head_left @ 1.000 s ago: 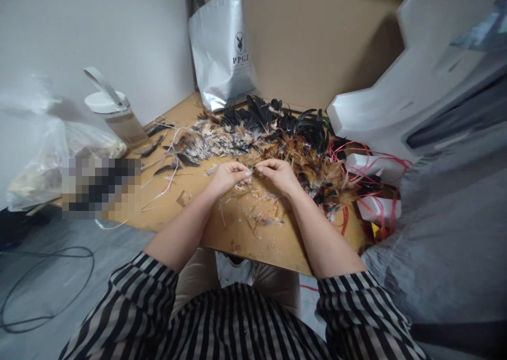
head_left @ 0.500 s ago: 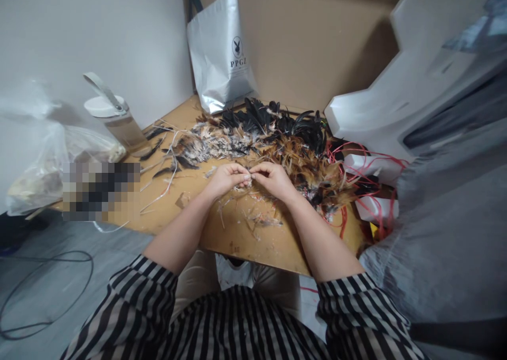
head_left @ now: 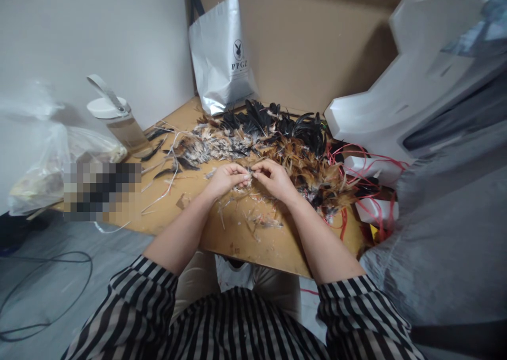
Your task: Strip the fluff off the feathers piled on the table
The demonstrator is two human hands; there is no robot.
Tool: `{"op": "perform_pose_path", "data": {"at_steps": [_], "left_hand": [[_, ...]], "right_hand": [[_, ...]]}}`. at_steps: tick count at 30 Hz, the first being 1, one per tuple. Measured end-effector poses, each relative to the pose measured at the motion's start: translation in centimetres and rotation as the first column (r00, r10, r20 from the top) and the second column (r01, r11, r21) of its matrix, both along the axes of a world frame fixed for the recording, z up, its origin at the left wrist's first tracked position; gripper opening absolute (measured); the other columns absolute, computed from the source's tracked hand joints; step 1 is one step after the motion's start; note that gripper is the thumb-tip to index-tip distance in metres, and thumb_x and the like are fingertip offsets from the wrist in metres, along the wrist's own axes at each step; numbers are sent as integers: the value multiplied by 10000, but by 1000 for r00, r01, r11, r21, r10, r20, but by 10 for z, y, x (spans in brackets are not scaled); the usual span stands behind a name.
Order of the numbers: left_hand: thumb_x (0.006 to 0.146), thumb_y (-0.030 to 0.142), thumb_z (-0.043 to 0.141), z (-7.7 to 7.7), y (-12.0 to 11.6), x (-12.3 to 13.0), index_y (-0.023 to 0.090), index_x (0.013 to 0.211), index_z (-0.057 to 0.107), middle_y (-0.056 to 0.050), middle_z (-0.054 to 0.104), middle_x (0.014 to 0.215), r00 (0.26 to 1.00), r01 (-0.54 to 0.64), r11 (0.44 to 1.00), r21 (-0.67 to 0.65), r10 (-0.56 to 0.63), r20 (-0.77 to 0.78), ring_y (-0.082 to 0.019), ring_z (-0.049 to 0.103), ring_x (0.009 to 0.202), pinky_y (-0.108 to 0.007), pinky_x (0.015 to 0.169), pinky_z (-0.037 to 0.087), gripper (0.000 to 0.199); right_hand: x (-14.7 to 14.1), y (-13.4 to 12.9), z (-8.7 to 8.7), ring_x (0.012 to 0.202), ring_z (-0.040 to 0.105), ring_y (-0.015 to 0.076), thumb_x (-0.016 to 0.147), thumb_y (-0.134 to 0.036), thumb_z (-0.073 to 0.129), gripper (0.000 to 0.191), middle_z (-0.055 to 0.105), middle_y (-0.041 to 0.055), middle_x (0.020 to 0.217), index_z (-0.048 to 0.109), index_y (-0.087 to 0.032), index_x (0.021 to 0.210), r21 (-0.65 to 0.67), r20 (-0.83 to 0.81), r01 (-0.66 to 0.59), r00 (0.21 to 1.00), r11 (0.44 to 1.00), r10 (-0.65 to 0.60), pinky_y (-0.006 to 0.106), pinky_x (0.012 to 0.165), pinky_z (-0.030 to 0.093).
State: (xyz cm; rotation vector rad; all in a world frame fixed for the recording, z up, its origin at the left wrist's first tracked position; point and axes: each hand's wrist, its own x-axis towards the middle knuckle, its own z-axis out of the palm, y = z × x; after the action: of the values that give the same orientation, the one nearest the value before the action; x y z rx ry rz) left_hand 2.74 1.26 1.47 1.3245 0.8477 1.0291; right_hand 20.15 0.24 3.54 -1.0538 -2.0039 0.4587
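Note:
My left hand and my right hand meet over the table, fingertips nearly touching. Both are closed in a pinch on what looks like a small feather, mostly covered by the fingers. Just beyond and to the right of them spreads a heap of brown feathers. Black feathers lie at the back of the heap, with brown-and-white fluffy ones on its left. Loose feather scraps and short bits of string are strewn on the tabletop below my hands.
A silver bag stands at the back of the wooden table. To the left are a lidded cup and a clear plastic bag. Red string tangles around white blocks on the right, beside a large grey plastic sack.
My right fingers have lifted very slightly away from the left fingertips, and a bit of dark material shows between them. The view has shifted a little; everything else stays in place.

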Motion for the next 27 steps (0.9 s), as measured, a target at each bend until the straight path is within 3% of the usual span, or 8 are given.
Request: {"op": "perform_pose_path", "data": {"at_steps": [3,11,23,27], "left_hand": [[586,326,703,-1,1,0,106,723,604,-38,618,611,1000,23,1000,8,-22,-13,-89,542,523,-206,524,435,278],[572,329,708,0,-1,1,108,709,607,-35,622,602,999,38,999,18,-37,-29,-87,545,520,-204,517,433,279],[561,257,722,-6,6,-2,96,719,615,-47,635,616,991,-53,990,-131,68,111,-82,560,527,-173,487,412,249],[515,236,745,-6,7,-2,102,727,601,-32,623,599,988,-61,979,-194,88,131,-82,559,525,-171,486,408,289]], "right_hand": [[-1,-1,0,748,527,140,754,-189,525,212,577,39,822,626,-191,941,15,17,-12,1000,1000,12,269,694,404],[-5,-5,0,730,522,134,798,-204,478,171,568,38,775,647,-191,776,71,107,-13,994,997,6,255,695,396],[-6,-5,-2,795,513,143,771,-192,502,126,536,46,831,628,-180,770,100,19,-22,1000,995,21,271,722,404],[-6,-5,-2,748,519,132,764,-196,504,124,558,37,784,625,-174,750,51,32,-61,998,997,59,260,709,402]]}}
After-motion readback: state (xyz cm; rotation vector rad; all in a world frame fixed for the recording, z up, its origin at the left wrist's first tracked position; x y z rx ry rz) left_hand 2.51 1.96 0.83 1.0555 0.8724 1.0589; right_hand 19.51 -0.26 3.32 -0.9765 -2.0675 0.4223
